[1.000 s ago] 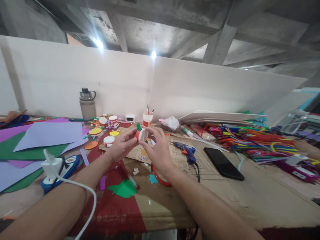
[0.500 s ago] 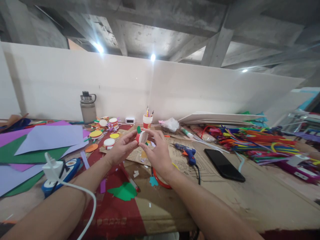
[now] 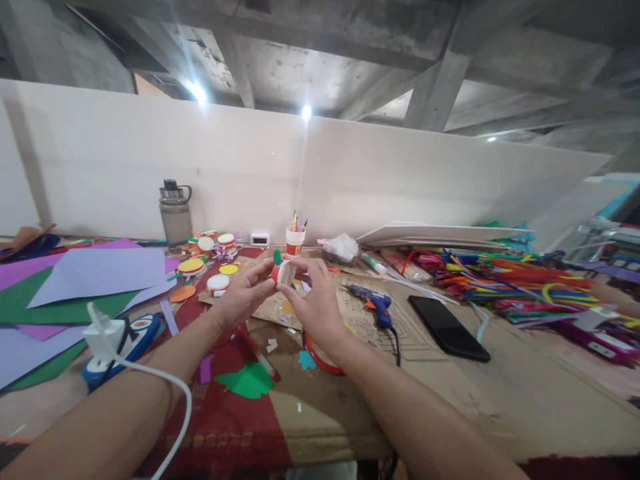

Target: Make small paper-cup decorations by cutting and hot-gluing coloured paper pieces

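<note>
The head view shows both forearms, left (image 3: 110, 413) and right (image 3: 410, 407), reaching forward from the lower edge and converging above a brown cardboard sheet (image 3: 320, 433). The left hand (image 3: 246, 293) and right hand (image 3: 317, 303) meet with fingers curled and thumbs nearly closed against them, pinching between them a small round red-and-white drum-shaped piece (image 3: 285, 272), raised over the cardboard and tilted on edge; a green leaf-shaped tab (image 3: 277, 257) stands up at its upper left. Behind it, a white paper cup with a red band (image 3: 295, 237) bears a small yellowish emblem too small to read. Pale characters run along the dark red printed area (image 3: 225, 427), too faint to make out. The right hand's fingers hide part of the piece, and the right wrist covers part of a red ring (image 3: 320, 360). Both forearms are cut off below.
</note>
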Demonstrator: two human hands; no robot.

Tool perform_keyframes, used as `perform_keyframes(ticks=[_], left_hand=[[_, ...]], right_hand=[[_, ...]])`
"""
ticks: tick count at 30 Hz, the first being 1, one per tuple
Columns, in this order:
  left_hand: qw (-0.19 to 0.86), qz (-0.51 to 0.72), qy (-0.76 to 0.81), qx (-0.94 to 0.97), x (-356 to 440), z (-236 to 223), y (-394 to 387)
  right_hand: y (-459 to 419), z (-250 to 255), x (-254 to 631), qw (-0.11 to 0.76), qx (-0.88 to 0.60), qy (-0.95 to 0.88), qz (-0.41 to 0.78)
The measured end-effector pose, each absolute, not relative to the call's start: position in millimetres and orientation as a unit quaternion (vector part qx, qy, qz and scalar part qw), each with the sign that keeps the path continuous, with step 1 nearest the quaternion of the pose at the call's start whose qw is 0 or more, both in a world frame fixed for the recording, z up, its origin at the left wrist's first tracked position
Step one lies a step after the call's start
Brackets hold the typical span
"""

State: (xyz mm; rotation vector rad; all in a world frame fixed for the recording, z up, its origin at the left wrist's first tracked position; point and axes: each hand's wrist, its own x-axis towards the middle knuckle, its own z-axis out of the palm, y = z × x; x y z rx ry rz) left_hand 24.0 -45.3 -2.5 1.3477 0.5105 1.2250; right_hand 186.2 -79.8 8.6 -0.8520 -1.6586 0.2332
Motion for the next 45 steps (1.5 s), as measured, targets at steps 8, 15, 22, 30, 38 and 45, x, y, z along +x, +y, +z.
perform_keyframes(ticks=[8, 15, 22, 30, 38, 45], left_hand=[[0.593, 0.528, 0.195, 0.576, 24.3, -3.6, -44.4], [0.601, 0.521, 0.186, 0.577, 24.6, -1.8, -45.6], [0.613, 0.515, 0.170, 0.575, 23.8, -5.2, -43.0], [0.621, 0.513, 0.169, 0.568, 23.7, -4.6, -43.1], [0.622, 0.514, 0.161, 0.568, 23.9, -3.2, -44.2], [0.614, 0.512, 0.165, 0.577, 23.8, -5.2, -42.4]], right_hand=[[-81.4, 10.2, 185.8, 0.595, -0.363, -0.711, 0.094], [-80.3, 10.2, 186.2, 0.593, -0.367, -0.711, 0.091], [-79.6, 10.6, 187.5, 0.589, -0.370, -0.712, 0.096], [-79.8, 11.7, 187.7, 0.585, -0.370, -0.716, 0.090], [-80.8, 12.3, 187.1, 0.588, -0.363, -0.716, 0.094], [-81.2, 12.8, 186.6, 0.595, -0.362, -0.711, 0.092]])
